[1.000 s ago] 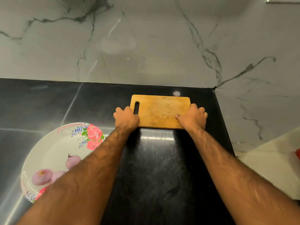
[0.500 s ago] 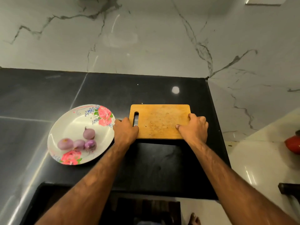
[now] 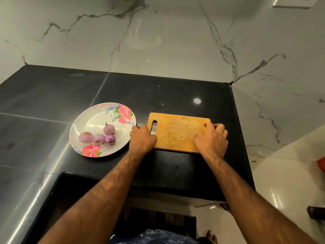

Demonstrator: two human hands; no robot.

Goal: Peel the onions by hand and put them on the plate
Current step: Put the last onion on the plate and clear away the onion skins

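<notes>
Grips the cutting board (image 3: 177, 132), centre frame, left hand (image 3: 142, 140) curled round its slotted end, right hand (image 3: 211, 138) round the opposite edge. Has four onions (image 3: 99, 136) (purplish, peeled) on the plate (image 3: 91, 120) left of centre.

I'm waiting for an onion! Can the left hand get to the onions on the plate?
Probably yes. The left hand grips the cutting board right beside the plate, and nothing lies between it and the onions.

Wooden cutting board (image 3: 179, 132) on black counter (image 3: 52, 95) — marble wall (image 3: 158, 32) behind.
</notes>
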